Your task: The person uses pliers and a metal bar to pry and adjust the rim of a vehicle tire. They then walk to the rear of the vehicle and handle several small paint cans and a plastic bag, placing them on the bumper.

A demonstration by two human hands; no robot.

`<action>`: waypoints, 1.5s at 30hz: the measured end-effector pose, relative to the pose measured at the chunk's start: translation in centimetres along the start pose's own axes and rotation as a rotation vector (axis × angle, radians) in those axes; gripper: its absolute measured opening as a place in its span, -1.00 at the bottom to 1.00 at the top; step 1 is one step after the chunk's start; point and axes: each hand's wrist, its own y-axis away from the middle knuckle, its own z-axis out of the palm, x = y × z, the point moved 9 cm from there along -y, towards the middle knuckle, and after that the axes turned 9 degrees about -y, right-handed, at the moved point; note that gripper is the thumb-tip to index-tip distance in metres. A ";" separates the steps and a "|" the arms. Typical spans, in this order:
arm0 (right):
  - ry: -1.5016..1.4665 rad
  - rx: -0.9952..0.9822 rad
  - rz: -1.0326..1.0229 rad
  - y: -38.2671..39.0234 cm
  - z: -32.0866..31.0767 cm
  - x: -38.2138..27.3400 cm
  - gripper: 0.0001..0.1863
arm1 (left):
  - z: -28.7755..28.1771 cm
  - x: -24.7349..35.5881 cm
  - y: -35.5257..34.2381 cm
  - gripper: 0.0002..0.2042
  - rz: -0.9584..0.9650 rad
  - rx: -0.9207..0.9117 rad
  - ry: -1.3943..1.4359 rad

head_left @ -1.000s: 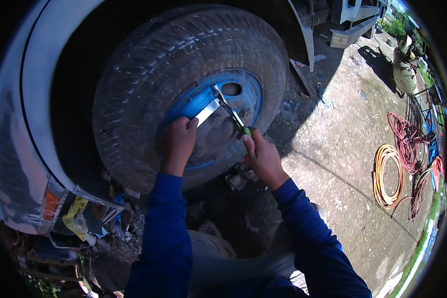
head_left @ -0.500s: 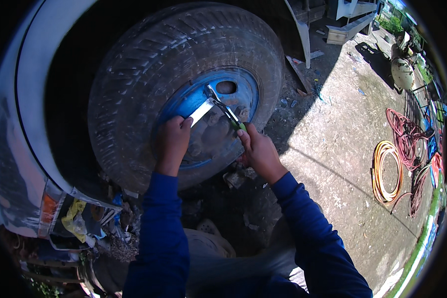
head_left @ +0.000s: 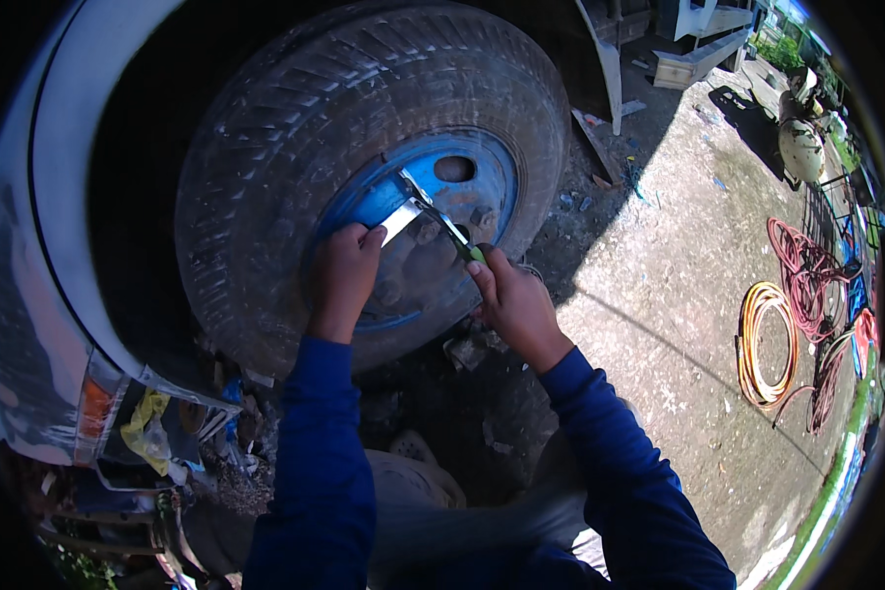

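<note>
My left hand (head_left: pixel 348 275) is closed, pinching one end of a flat, pale strip (head_left: pixel 400 220) between thumb and fingers. My right hand (head_left: pixel 517 301) grips the green handle of a snips-like tool (head_left: pixel 455 232) with bright metal parts. The strip's far end meets the tool near its middle, and the tool's metal end points up and left. Both hands work in front of a large tyre (head_left: pixel 265 197). Behind the tool is the wheel's blue rim (head_left: pixel 369 202), with an oval hole and lug nuts. The exact shape of the tool's jaws is too small to make out.
A pale vehicle body (head_left: pixel 29 246) with an orange lamp (head_left: pixel 94 408) borders the tyre at left. Rubbish and a yellow plastic bag (head_left: pixel 146 433) lie below it. On the sunlit concrete at right are an orange coiled hose (head_left: pixel 746 344) and a reddish hose (head_left: pixel 806 280).
The tool's bright metal end has swung slightly left, and the strip shows a little shorter. Both hands keep their grips. The whole view has shifted slightly.
</note>
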 end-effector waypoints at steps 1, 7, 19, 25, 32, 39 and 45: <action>-0.007 0.012 -0.012 0.0 0.0 0.1 -0.68 | 0.0 0.1 -0.1 -0.63 0.020 0.014 0.000; 0.005 -0.011 0.023 -0.4 0.6 1.0 -0.69 | 0.4 -1.2 0.0 -0.64 0.013 0.000 0.012; -0.056 0.035 -0.014 -0.1 0.3 1.4 -0.70 | 0.5 -5.1 3.7 -0.71 -0.240 -0.189 0.479; -0.027 0.047 -0.015 -0.5 0.0 1.5 -0.70 | 0.7 -5.6 3.1 -0.71 -0.238 -0.180 0.456; -0.026 0.045 0.017 -0.6 0.1 2.2 -0.69 | 0.2 -5.1 2.7 -0.72 -0.213 -0.135 0.389; -0.017 0.027 0.027 -0.6 0.4 2.0 -0.69 | -0.2 -5.0 2.5 -0.69 -0.195 -0.122 0.359; -0.001 0.036 -0.004 -0.5 0.4 2.3 -0.65 | 0.0 -4.2 2.1 -0.70 -0.184 -0.121 0.369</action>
